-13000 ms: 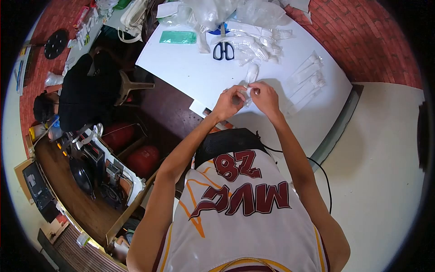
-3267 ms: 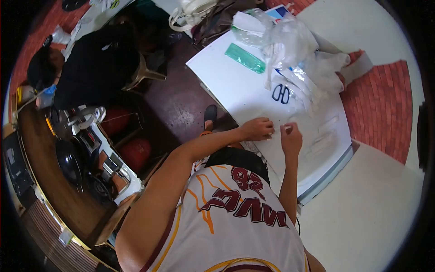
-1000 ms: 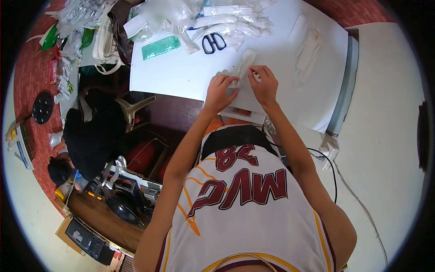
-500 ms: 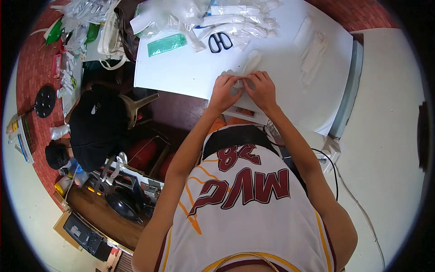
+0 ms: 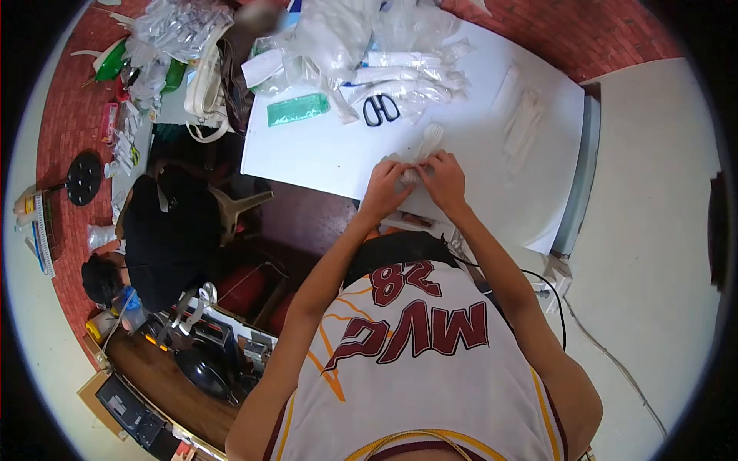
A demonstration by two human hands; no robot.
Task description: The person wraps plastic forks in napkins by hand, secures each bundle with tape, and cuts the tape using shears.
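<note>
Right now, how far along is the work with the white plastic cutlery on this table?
Done, it seems: a few filled packets lie on the right of the table. In hand: left hand and right hand pinch one spoon packet. Left, probably: the heap of cutlery and bags behind the scissors.

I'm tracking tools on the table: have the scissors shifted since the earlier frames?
No. The scissors still lie beside the green packet on the white table, as before; only the camera moved.
</note>
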